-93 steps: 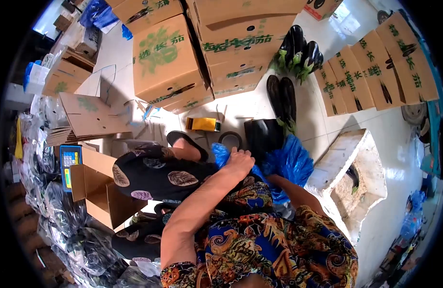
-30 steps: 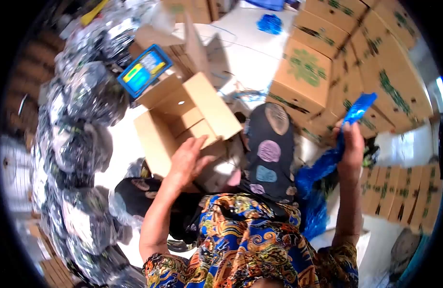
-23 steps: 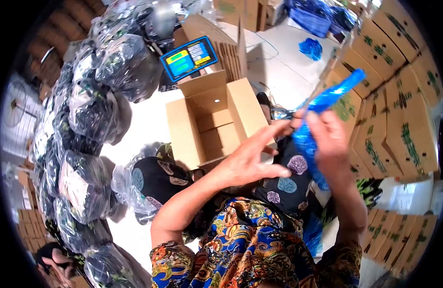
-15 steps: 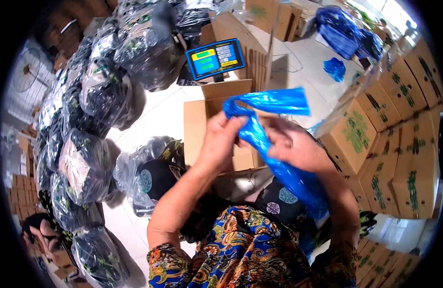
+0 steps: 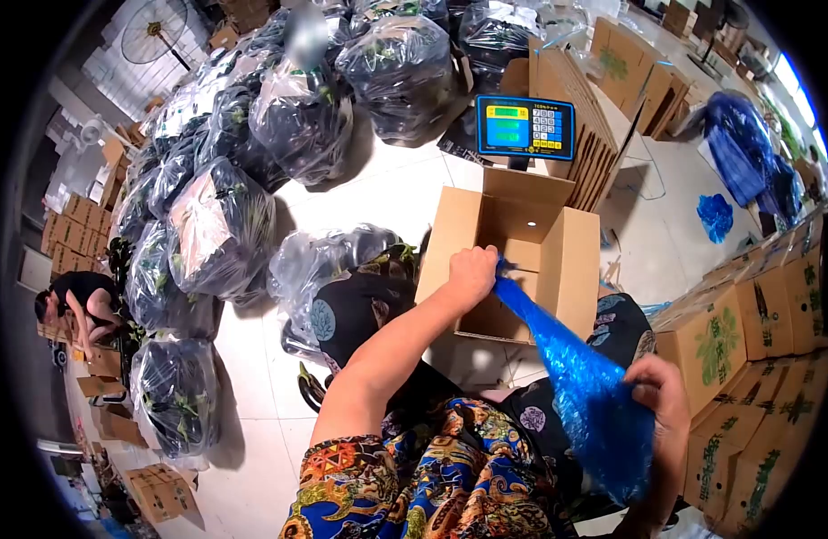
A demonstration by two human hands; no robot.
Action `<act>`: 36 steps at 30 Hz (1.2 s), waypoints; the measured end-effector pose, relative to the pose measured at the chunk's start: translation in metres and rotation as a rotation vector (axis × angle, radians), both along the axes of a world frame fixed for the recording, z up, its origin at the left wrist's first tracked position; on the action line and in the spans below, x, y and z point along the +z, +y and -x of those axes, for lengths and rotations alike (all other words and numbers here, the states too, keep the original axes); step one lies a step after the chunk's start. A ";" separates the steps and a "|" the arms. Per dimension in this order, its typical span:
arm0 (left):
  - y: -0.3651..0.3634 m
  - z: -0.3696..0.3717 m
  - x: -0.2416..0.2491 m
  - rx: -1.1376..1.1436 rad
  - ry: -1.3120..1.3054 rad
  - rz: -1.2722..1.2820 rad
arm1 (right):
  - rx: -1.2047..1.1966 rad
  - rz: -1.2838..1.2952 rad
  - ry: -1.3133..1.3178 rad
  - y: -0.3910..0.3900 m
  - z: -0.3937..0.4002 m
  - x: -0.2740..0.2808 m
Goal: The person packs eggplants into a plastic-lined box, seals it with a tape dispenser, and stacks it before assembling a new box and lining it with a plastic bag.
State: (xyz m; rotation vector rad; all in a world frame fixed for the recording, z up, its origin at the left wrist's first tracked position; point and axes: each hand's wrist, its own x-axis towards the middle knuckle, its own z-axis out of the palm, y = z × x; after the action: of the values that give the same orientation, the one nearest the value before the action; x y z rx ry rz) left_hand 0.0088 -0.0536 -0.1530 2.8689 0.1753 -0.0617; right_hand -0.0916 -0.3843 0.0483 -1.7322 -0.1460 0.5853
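Observation:
A blue plastic bag (image 5: pixel 567 373) is stretched at a slant across my lap. My left hand (image 5: pixel 473 272) is a fist around its narrow, bunched end, over the front left of an open cardboard box (image 5: pixel 576 260). Down to the right, my right hand (image 5: pixel 661 392) pinches the bag's wide edge between thumb and curled fingers. The box's flaps stand up, and its visible inside shows bare cardboard. Behind it rises a scale display (image 5: pixel 525 127) with a lit green readout.
Clear bags of dark produce (image 5: pixel 224 229) line the floor on the left. Printed cartons (image 5: pixel 715 346) are stacked at right. Flattened cardboard (image 5: pixel 583 117) leans behind the scale. Another person (image 5: pixel 80 310) bends over at far left. A crumpled blue bag (image 5: pixel 715 218) lies on the floor.
My hands have drawn apart, stretching the bunched blue bag into a wide sheet. The right hand moved down and right. The view has turned left.

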 end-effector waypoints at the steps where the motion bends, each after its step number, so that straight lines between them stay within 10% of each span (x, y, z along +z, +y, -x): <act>1: -0.002 -0.002 0.001 0.019 -0.088 0.096 | -0.018 -0.064 0.060 0.004 -0.004 0.002; 5: -0.012 -0.009 0.024 -0.032 -0.372 0.677 | -0.178 -0.325 0.184 0.050 -0.047 -0.005; 9: -0.021 0.027 0.100 -0.096 0.063 1.520 | -0.117 -0.384 -0.147 0.083 -0.089 -0.048; 16: -0.035 0.068 0.109 -0.184 -0.115 1.349 | -0.248 -0.476 0.112 0.138 -0.130 -0.097; 21: -0.058 0.043 0.085 -0.036 -0.309 1.139 | -0.252 -0.525 -0.161 0.168 -0.154 -0.148; 23: -0.053 0.024 0.079 0.321 -0.185 1.733 | -0.188 -0.519 0.019 0.167 -0.160 -0.161; 27: -0.026 0.009 0.083 0.480 -0.320 1.988 | -0.277 -0.316 0.159 0.143 -0.150 -0.146; 30: -0.016 0.003 0.087 0.482 -0.316 2.020 | 0.099 0.036 -0.334 0.106 -0.161 -0.187; 33: -0.012 -0.007 0.098 0.488 -0.313 1.898 | 0.637 0.797 -0.656 0.092 -0.132 -0.104; 36: -0.009 -0.011 0.098 0.429 -0.242 1.742 | 0.170 0.335 -0.603 0.083 -0.132 -0.062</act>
State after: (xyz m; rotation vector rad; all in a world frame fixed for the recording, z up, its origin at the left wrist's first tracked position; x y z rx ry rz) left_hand 0.0196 -0.0623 -0.0550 1.0596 0.4049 0.1476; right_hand 0.0404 -0.3017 -0.0138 -2.1985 -0.6551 0.1944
